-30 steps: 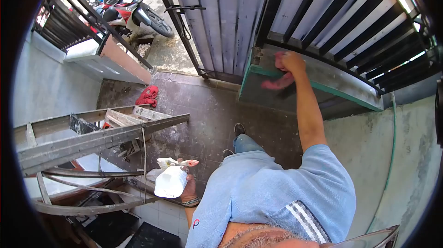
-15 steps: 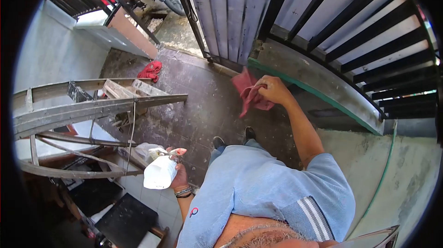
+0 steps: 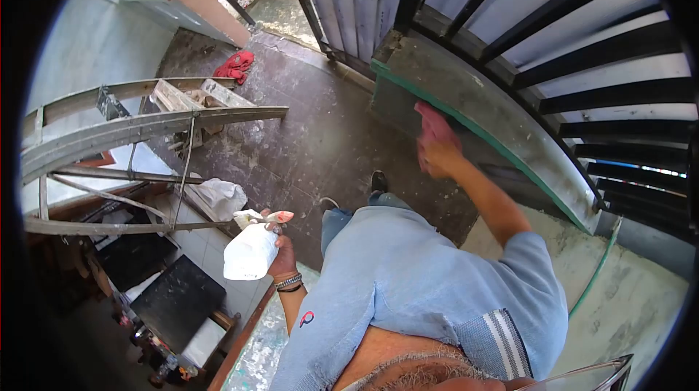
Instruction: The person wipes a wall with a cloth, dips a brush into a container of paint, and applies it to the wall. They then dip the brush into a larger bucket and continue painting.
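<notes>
My left hand (image 3: 284, 256) is closed around a white plastic container (image 3: 249, 253), held out to the left of my body. Across its top lies a paintbrush (image 3: 271, 216) with a reddish handle end, pinned near my thumb. A pinkish-red cloth (image 3: 435, 125) is bunched in my right hand (image 3: 442, 159), whose fingers are wrapped into it. Cloth and hand are beside the green-edged ledge (image 3: 488, 129), overlapping its dark side face in this view.
A metal ladder (image 3: 153, 125) lies across the left side. Beyond it, a red cloth (image 3: 234, 66) rests on the stained floor (image 3: 313, 136). Black gate bars (image 3: 604, 92) rise above the ledge. A white bag (image 3: 218, 198) and black-topped furniture (image 3: 178, 303) are at lower left.
My right hand has carried the pinkish-red cloth to the right, up against the ledge's side. My feet and viewpoint have shifted; the container and brush stay in my left hand.
</notes>
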The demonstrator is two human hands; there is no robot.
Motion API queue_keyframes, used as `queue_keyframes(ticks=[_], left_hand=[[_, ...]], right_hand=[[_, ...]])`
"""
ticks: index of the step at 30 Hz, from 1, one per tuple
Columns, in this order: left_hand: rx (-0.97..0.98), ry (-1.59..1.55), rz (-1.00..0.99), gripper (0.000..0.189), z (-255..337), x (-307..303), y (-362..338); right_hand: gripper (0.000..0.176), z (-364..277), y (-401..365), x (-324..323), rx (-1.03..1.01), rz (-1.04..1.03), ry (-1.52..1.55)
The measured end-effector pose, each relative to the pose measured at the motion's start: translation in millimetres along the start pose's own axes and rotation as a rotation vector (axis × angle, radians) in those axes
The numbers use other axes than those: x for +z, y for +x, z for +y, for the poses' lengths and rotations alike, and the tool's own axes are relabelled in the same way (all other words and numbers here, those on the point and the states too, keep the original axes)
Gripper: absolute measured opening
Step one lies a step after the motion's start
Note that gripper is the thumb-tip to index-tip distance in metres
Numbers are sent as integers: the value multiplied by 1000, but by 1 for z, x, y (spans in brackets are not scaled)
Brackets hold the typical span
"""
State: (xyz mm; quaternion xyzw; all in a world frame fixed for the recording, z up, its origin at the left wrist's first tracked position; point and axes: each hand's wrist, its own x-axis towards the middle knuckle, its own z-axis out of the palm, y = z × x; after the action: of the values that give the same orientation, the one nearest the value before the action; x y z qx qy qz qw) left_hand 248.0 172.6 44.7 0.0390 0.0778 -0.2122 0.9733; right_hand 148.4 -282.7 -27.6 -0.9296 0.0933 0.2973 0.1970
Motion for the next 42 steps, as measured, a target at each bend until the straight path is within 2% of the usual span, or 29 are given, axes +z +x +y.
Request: queue_keyframes(ticks=[1, 2, 3, 7, 11, 15, 19, 22, 25, 28, 29, 30, 32, 35, 36, 37, 38, 39, 40, 41, 42], left_hand=[[-4, -6, -6, 52, -4, -3, 0], [1, -12, -20, 51, -6, -4, -1], [-22, -53, -7, 52, -6, -4, -2], [-53, -155, 20, 52, 6, -6, -13], [-36, -168, -11, 52, 23, -8, -32], [28, -159, -11, 56, 41, -21, -60], [77, -192, -72, 60, 71, -30, -90], [129, -228, -87, 60, 93, -33, -113], [189, -208, -110, 62, 117, -44, -131], [233, -225, -116, 61, 134, -55, -153], [238, -230, -126, 61, 139, -59, -157], [251, -236, -136, 60, 145, -61, -163], [270, -250, -155, 58, 152, -61, -174], [332, -252, -138, 58, 169, -73, -190], [311, -259, -121, 57, 175, -76, -189], [303, -266, -103, 57, 181, -79, -193], [287, -276, -85, 56, 187, -81, -194], [253, -281, -67, 56, 191, -83, -193], [218, -274, -59, 55, 196, -87, -192], [206, -291, -67, 54, 196, -82, -189], [175, -274, -72, 54, 196, -75, -184]], right_hand=[[32, 22, -13, 30, -76, -211, -130], [30, 35, -32, 66, 91, -231, 225], [27, 78, -42, 155, 100, 61, 385], [24, 106, -92, 210, 298, -186, 414], [22, 81, -93, 211, 333, -337, 416], [21, 38, -61, 187, 272, -360, 375], [22, -3, -7, 140, 236, -218, 417], [25, 1, 60, 132, 110, -24, 695], [28, -71, 42, 66, 100, -27, 807], [30, -116, 14, 48, -131, -93, 362], [31, -121, 2, 54, -143, -141, 199], [30, -112, -8, 73, -85, -122, 133], [29, -57, -12, 110, 38, -85, 2], [28, -6, -22, 130, 248, 125, 301], [32, 24, -14, 140, 196, 235, 438], [33, -11, -40, 109, 257, 390, 340], [33, -2, -37, 108, 261, 571, 291], [30, -15, -45, 93, 249, 712, 447], [16, -17, -44, 83, 253, 806, 550], [12, -60, -65, 48, 235, 868, 860], [9, -46, -57, 42, 201, 883, 1084]])
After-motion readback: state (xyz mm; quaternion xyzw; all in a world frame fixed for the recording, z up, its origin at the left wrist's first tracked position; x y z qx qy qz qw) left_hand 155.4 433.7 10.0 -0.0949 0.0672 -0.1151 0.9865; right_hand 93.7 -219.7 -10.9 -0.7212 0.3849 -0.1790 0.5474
